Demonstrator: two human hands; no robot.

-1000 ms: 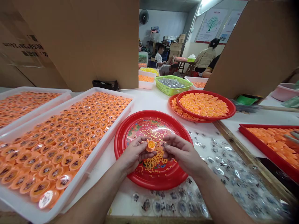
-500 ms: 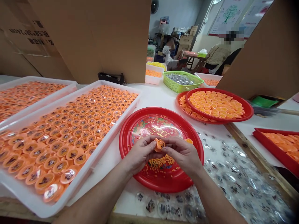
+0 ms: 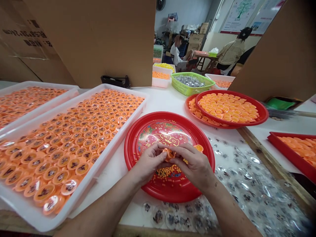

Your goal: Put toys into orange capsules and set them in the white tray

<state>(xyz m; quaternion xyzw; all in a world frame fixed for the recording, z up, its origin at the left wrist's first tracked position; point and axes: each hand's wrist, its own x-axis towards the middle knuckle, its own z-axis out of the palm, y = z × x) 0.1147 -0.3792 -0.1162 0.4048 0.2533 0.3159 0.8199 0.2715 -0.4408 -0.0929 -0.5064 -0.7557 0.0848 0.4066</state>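
the fingers (image 3: 158, 148) of the left hand (image 3: 148, 163) and the right hand (image 3: 194, 167) are bent inward and pinch one small orange cap (image 3: 170, 154) from two sides, with the fingertips pressed close on it, so the cap is mostly hidden and i cannot tell well what is inside. this pinch is over the middle of a red plastic plate (image 3: 170, 117), which stands near the front edge of the tabletop (image 3: 130, 204). many tiny orange beads (image 3: 165, 173) lie on the plate under the hands, and one more orange cap (image 3: 198, 148) rests just beside the right hand. close on the left is a white tray (image 3: 116, 146) full of orange caps. for good work, i think, the wrists should stay low over the plate and the pinch firm but gentle, so loose beads drop only onto the plate.
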